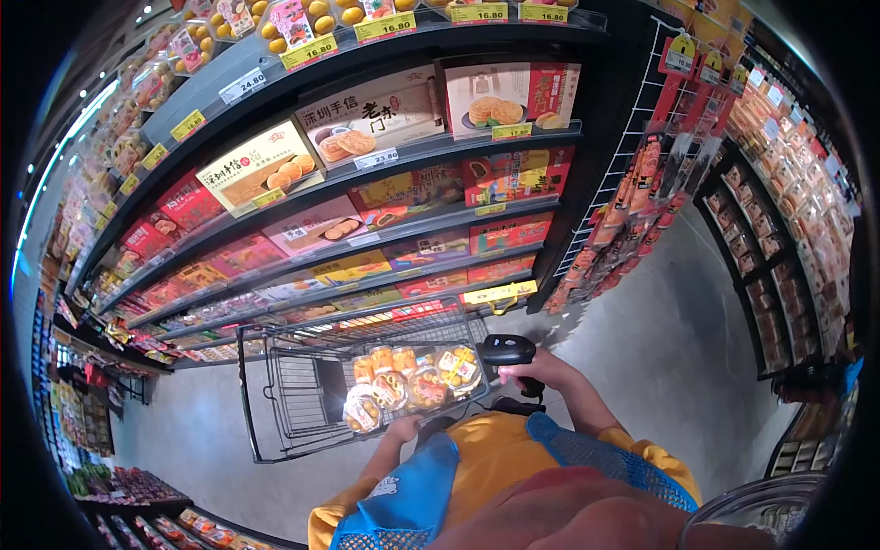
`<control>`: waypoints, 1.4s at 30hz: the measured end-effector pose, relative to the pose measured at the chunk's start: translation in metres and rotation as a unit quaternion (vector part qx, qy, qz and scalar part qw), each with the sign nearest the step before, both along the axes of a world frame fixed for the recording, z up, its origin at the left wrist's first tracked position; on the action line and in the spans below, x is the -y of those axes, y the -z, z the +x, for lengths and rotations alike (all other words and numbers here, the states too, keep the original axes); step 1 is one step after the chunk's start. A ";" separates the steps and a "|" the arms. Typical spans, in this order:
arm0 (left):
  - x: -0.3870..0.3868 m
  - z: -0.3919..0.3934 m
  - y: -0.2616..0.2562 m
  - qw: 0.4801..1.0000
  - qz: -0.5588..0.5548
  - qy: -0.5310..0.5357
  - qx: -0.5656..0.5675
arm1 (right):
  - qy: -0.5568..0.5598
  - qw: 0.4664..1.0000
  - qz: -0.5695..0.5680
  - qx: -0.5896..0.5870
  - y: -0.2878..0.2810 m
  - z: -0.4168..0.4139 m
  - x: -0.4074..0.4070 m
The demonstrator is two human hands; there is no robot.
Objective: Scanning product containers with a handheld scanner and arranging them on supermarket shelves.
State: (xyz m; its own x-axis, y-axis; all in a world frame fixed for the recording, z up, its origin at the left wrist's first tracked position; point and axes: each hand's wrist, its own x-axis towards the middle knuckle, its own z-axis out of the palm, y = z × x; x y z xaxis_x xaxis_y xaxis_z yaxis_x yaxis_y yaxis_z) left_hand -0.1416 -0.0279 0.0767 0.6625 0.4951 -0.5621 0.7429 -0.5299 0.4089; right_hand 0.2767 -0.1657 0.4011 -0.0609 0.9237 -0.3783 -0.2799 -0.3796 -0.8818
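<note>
My right hand [548,370] grips a black handheld barcode scanner [509,349] by its handle, just off the near end of a wire shopping cart [285,385]. My left hand [405,427] is closed at the cart's side rim; its fingers are partly hidden. Inside the basket, several clear plastic packs of yellow, round food [427,388] lie together towards my end. Orange-filled jars with lids [381,359] stand beside them, nearest the shelves.
A dark shelf unit [591,89] with boxed pastries [371,113] and price tags runs along the cart's far side. Red packets [629,213] hang from a wire rack at its end. Further right stands another stocked display [749,254]. Grey floor [660,344] lies between them.
</note>
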 end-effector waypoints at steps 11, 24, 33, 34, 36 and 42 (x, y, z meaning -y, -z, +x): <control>-0.019 -0.009 -0.016 0.985 -0.161 0.006 0.059 | 0.033 0.999 0.009 0.003 -0.013 -0.044 -0.017; -0.029 -0.135 0.013 0.963 -0.225 0.058 0.134 | 0.072 0.996 -0.032 0.034 -0.024 -0.051 -0.009; -0.077 -0.092 0.051 0.956 -0.218 -0.008 0.198 | 0.071 0.997 -0.015 0.012 -0.030 -0.062 -0.017; -0.077 -0.091 0.060 0.954 -0.221 -0.144 0.141 | 0.070 0.997 -0.014 0.012 -0.029 -0.063 -0.019; -0.081 -0.079 0.068 0.933 -0.224 -0.269 0.085 | 0.050 0.998 -0.033 0.036 -0.024 -0.066 -0.023; -0.086 -0.062 0.108 0.909 -0.148 -0.343 0.187 | 0.002 0.999 -0.029 0.028 -0.024 -0.077 -0.037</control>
